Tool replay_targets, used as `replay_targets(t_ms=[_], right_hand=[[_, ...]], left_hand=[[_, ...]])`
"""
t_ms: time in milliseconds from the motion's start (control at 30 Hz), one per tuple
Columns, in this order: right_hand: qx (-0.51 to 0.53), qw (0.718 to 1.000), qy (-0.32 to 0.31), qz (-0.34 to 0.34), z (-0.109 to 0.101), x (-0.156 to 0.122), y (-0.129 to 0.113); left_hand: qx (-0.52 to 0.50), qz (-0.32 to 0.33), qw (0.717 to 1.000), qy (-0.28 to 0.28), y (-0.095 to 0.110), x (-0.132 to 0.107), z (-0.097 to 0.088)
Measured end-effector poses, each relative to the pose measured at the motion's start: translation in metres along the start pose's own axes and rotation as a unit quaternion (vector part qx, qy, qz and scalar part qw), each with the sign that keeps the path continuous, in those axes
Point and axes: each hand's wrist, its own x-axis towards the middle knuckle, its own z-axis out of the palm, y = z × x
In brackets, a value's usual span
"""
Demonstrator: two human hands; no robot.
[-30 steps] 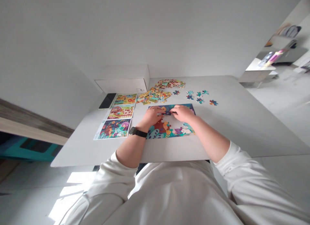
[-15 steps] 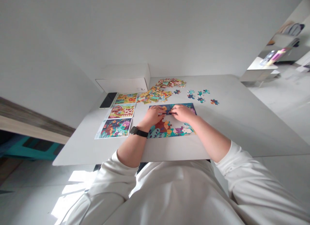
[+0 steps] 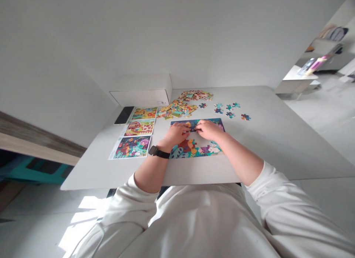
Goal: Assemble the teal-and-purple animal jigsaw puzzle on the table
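Observation:
A partly built colourful jigsaw puzzle (image 3: 194,148) lies on the white table (image 3: 263,139) in front of me. My left hand (image 3: 176,133) and my right hand (image 3: 209,129) rest on its upper half, fingertips meeting around a small dark puzzle piece (image 3: 193,129). Both hands have their fingers curled in a pinch on that piece. A black watch (image 3: 157,152) sits on my left wrist. A heap of loose pieces (image 3: 177,110) lies beyond the puzzle, and a few blue pieces (image 3: 229,110) are scattered to the right.
A sheet with three reference pictures (image 3: 135,132) lies left of the puzzle, with a dark phone (image 3: 123,114) behind it. A white box (image 3: 142,89) stands at the table's far left against the wall. Another pile of pieces (image 3: 195,95) sits at the back.
Both hands stay pinched together over the upper middle of the puzzle, with only a slight shift of the fingers. The view has risen a little.

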Motion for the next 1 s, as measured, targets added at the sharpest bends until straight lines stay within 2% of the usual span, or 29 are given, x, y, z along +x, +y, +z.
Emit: replay_targets(t_ms=[333,633,1000], right_hand=[[-0.036,0.999,-0.017,0.004,-0.005,-0.003,-0.011],[-0.015,0.999,-0.032,-0.010,-0.015,-0.004,-0.007],[0.036,0.999,-0.036,-0.021,-0.022,-0.005,-0.006]], left_hand=[[-0.034,0.048,0.998,-0.025,0.009,0.001,0.001],[-0.045,0.061,0.997,-0.035,0.006,0.001,0.002],[-0.035,0.036,0.997,-0.060,0.008,0.002,0.002]])
